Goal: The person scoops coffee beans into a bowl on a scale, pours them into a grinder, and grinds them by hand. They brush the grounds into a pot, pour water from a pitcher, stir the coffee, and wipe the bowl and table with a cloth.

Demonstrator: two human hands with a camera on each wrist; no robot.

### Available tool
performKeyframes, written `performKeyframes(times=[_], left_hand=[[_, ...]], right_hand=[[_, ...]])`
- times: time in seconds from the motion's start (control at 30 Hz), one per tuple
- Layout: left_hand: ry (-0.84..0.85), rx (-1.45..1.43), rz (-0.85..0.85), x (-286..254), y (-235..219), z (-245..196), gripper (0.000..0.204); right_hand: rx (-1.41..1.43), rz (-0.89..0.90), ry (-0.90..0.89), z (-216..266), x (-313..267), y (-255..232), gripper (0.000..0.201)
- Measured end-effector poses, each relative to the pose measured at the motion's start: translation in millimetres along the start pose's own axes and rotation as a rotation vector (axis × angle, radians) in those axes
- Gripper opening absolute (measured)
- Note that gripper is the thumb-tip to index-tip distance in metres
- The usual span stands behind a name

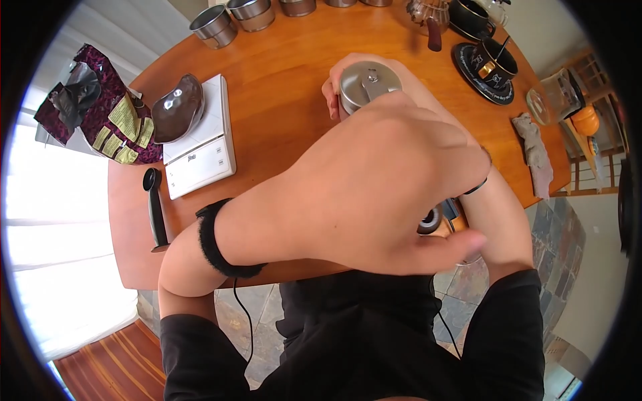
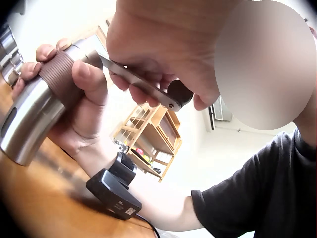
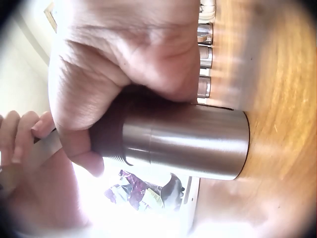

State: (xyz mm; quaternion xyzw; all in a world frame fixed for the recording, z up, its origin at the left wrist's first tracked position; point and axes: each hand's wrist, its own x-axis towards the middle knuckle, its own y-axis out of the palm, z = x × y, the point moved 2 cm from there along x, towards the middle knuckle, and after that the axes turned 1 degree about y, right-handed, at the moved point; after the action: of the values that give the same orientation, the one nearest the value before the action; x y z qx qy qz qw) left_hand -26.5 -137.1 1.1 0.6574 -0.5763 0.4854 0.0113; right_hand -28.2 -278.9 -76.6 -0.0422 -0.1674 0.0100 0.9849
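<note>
A metal hand coffee grinder [image 2: 34,121] with a brown ribbed band [image 2: 58,77] is held over the wooden table. My right hand [image 3: 129,54] grips it around the band, thumb and fingers wrapped about the body. Its round steel lid [image 1: 368,83] faces up in the head view. My left hand [image 1: 374,187] is over the top, reaching across my right forearm. In the left wrist view its fingers curl around the crank handle [image 2: 141,84], with the dark knob [image 2: 179,93] between fingers and thumb.
At left a dark dish [image 1: 177,110] sits on a white scale [image 1: 200,170], beside a purple bag [image 1: 117,123] and a black scoop [image 1: 156,210]. Metal cups [image 1: 214,27] line the back. At right are a black cup [image 1: 498,63], its saucer [image 1: 498,95] and a crumpled cloth [image 1: 533,150].
</note>
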Motion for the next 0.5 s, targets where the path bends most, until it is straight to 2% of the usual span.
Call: performKeyframes(times=[0.07,0.13,0.17,0.2,0.27,0.4,0.47,0.5], left_hand=[[0.05,0.071,0.039,0.8,-3.1,1.8,0.019],[-0.003,0.126,0.165,0.6,-10.9,1.5,0.024],[-0.027,0.155,0.228,0.4,-14.8,1.4,0.029],[0.032,0.118,0.189,-0.5,-18.3,10.0,0.034],[0.094,0.079,0.15,1.6,-26.1,15.4,0.039],[0.063,0.237,0.086,3.4,-39.4,25.4,0.05],[0.038,0.32,0.036,3.7,-48.2,32.7,0.047],[0.037,0.318,0.04,4.6,-48.9,40.4,0.047]], right_hand=[[-0.004,-0.017,-0.02,-1.0,0.0,-4.3,0.034],[-0.053,-0.036,-0.055,3.7,-1.2,-9.2,0.033],[-0.221,-0.057,-0.094,12.0,-2.1,-11.4,0.031],[-0.101,-0.083,0.008,11.5,-1.2,-12.9,0.032],[-0.085,-0.109,-0.004,16.6,-1.6,-12.9,0.033],[-0.017,-0.225,-0.053,25.8,-8.7,-13.4,0.037],[-0.025,-0.17,0.079,19.7,-5.6,-26.5,0.05],[-0.023,-0.174,0.08,15.5,-4.5,-32.5,0.05]])
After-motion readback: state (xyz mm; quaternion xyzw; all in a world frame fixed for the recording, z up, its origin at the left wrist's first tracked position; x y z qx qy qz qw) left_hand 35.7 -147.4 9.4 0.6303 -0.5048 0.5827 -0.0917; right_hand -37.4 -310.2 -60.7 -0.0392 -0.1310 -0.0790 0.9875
